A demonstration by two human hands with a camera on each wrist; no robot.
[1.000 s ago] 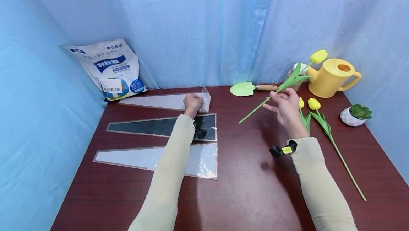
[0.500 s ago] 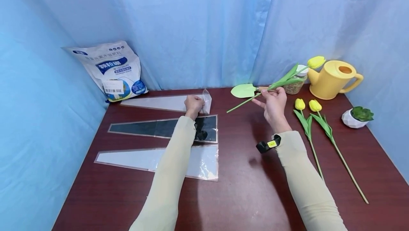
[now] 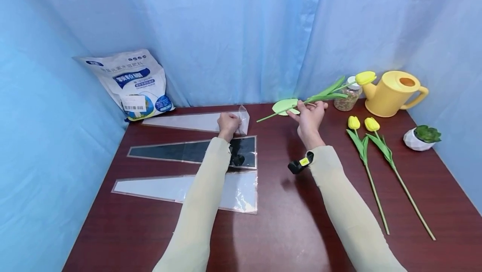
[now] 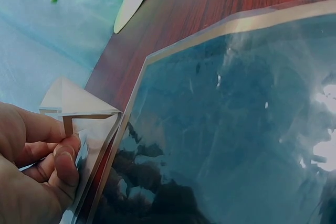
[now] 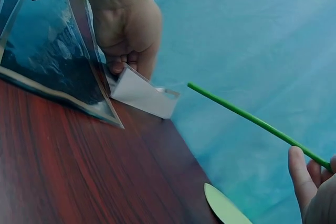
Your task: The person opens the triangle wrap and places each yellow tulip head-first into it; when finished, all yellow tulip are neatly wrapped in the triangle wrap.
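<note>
At the wide end of the white flower sleeve (image 3: pixel 184 120) farthest back, my left hand (image 3: pixel 228 124) pinches the clear film and lifts its edge, so the mouth (image 5: pixel 142 95) gapes a little in the right wrist view. My right hand (image 3: pixel 311 122) holds a yellow tulip (image 3: pixel 329 92) by its green stem above the table. The stem's cut end points left toward the sleeve, apart from it, and the bloom points right. Under the tulip lies a light green trowel (image 3: pixel 284 105), its handle mostly hidden by the right hand.
A dark sleeve (image 3: pixel 169 150) and another white sleeve (image 3: pixel 150 187) lie nearer. Two more tulips (image 3: pixel 372 124) lie at right, by a potted succulent (image 3: pixel 421 137). A jar (image 3: pixel 347 96) and yellow watering can (image 3: pixel 393 94) stand behind; a fertilizer bag (image 3: pixel 129 83) leans at back left.
My right hand has carried the tulip left and slightly down, bringing the stem end closer to the far sleeve and uncovering the two lying tulips. The left hand has kept its place.
</note>
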